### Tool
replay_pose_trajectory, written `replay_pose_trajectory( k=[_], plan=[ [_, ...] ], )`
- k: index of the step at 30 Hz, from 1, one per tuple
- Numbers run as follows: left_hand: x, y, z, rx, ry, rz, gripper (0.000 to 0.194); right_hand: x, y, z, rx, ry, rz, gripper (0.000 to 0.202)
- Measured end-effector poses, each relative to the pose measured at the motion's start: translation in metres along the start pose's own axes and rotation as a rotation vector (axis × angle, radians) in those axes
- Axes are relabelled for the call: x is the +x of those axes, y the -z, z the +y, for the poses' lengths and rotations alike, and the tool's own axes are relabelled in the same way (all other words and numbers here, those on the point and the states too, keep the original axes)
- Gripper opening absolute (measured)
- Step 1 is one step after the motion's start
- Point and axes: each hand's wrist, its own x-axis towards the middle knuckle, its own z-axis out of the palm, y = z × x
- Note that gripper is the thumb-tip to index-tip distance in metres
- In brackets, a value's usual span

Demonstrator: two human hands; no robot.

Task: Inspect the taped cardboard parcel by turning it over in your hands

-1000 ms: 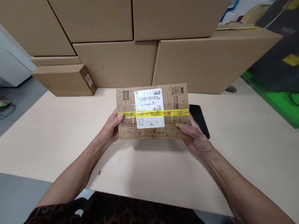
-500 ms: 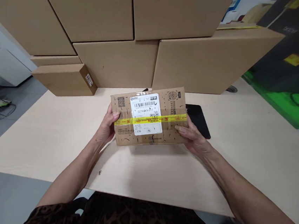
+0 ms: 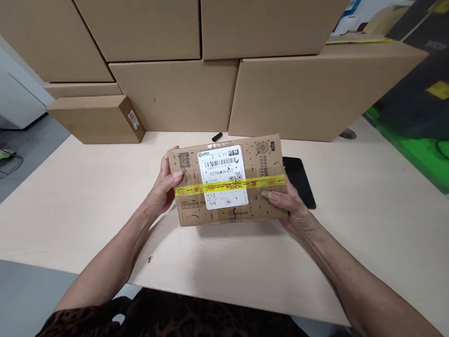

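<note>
A brown cardboard parcel [image 3: 189, 207] with a white label and a yellow tape strip is held above the table, slightly tilted, its label side facing up toward me. My left hand [image 3: 164, 186] grips its left edge, thumb on the top face. On the right edge is my right hand [image 3: 294, 207], thumb also on the face and fingers hidden behind. A black flat device [image 3: 304, 184] lies on the table behind my right hand, partly covered by the parcel. Beyond the parcel's far edge rests a small black object [image 3: 217, 136].
Large cardboard boxes [image 3: 171, 97] are stacked along the far side of the light wooden table [image 3: 64, 216]. A smaller closed box [image 3: 94, 119] stands at the back left. A round hole [image 3: 348, 134] is at the back right, near green material [image 3: 439, 163].
The parcel has shifted slightly right and toward me in both hands and turned a little. More of the small black object now shows behind it.
</note>
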Motion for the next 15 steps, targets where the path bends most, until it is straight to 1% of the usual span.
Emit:
replay_pose_trajectory(
  k=[4, 10, 15],
  plan=[
    [0.0003, -0.0036, 0.0012, -0.027, -0.005, 0.017, 0.092, -0.0002, 0.0009, 0.0059, -0.006, 0.022, -0.016, 0.078],
    [0.0000, -0.0045, 0.0040, -0.052, 0.009, 0.017, 0.094, -0.0001, -0.0017, 0.0074, 0.008, 0.001, 0.012, 0.087],
    [-0.0004, -0.0009, 0.0069, -0.064, 0.047, 0.008, 0.102, 0.0025, -0.0049, 0.0054, 0.061, -0.008, 0.081, 0.079]
  ],
)
